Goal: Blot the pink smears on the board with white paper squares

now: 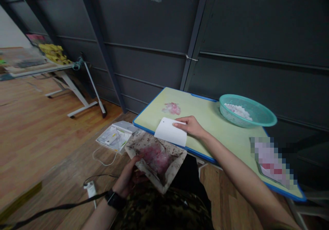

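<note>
My left hand [132, 177] grips the near left side of a folded paper box [171, 144], brown-spotted outside, with pink and white powdery stuff in its bottom. The box is held just below the front edge of a yellow-topped table [203, 137] with a blue rim. On the tabletop my right hand [190, 125] pinches a white card [168, 130] by its right side. The card reaches over the table's edge above the box. A patch of pink and white powder [171, 108] lies on the table just behind the card.
A green plastic basket [262, 111] with white bits stands at the table's back right. A blurred-out flat object [273, 161] lies at the right. On the floor are an open white box [115, 137] and a power strip [91, 190]. A dark panel wall [146, 24] rises behind.
</note>
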{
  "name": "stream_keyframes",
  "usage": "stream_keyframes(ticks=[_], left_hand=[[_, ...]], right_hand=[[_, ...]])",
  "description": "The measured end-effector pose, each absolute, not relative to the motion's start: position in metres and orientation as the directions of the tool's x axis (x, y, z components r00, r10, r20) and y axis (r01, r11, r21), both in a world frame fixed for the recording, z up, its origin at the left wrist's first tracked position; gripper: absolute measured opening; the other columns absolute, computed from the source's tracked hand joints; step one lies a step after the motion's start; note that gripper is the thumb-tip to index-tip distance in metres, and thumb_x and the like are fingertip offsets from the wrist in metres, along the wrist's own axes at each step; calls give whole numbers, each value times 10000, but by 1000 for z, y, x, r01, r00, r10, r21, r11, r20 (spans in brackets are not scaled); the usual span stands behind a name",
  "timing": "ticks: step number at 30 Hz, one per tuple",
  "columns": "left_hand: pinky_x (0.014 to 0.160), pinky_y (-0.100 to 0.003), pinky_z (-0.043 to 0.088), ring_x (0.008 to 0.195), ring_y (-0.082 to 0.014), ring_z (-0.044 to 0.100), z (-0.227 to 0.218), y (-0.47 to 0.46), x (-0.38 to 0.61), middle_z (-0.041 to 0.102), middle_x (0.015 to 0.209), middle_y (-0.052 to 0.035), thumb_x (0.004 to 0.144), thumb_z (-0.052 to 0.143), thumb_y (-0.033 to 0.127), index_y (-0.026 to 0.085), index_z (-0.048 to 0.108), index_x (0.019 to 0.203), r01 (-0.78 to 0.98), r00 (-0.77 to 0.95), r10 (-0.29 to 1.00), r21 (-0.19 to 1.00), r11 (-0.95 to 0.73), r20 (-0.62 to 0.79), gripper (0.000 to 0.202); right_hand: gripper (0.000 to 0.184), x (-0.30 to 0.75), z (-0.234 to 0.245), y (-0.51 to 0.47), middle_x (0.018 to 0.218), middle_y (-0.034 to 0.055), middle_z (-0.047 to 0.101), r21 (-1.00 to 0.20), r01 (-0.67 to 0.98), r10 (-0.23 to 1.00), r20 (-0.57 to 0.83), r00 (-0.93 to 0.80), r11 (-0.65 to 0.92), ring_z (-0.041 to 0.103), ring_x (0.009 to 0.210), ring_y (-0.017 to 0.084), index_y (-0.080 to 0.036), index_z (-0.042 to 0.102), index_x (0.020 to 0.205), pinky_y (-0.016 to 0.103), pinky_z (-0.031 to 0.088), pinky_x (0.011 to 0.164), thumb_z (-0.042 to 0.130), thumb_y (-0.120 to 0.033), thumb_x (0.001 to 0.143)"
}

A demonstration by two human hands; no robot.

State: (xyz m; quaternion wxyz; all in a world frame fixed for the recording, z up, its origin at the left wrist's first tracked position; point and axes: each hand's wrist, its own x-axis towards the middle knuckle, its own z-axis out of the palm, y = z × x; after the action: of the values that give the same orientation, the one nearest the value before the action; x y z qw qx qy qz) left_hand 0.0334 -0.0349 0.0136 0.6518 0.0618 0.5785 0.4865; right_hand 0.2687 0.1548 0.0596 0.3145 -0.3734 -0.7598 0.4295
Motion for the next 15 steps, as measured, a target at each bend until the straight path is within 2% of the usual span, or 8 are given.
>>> stream_keyframes(ticks=[3,6,10,15], left_hand=[[597,-344,588,564,-169,627,15,-35,33,667,705,-16,770,651,320,189,581,967,-546,-115,713,643,536,-692,246],[588,-347,584,551,-176,623,15,-35,32,657,677,-14,746,677,326,187,586,917,-540,-117,709,644,542,-696,238],[612,-351,589,549,-176,636,14,-35,31,664,677,-13,749,678,320,182,582,907,-550,-119,717,647,529,-687,230],[507,-297,555,530,-176,637,15,-36,31,669,666,-25,794,630,334,167,575,955,-547,-112,702,634,547,-703,239]], right_hand=[[480,273,67,165,941,89,739,-841,366,895,270,-355,399,645,743,228,-133,741,1013,307,465,626,609,-523,767],[370,278,82,183,994,75,738,-648,586,871,415,-264,487,657,841,255,-181,745,1011,321,456,711,539,-437,841],[300,272,105,210,966,62,745,-364,768,821,452,-350,527,655,877,237,-218,744,969,286,410,714,489,-340,870],[296,247,125,230,863,87,740,-203,813,804,402,-438,545,638,758,207,-181,738,891,277,319,618,471,-308,869]])
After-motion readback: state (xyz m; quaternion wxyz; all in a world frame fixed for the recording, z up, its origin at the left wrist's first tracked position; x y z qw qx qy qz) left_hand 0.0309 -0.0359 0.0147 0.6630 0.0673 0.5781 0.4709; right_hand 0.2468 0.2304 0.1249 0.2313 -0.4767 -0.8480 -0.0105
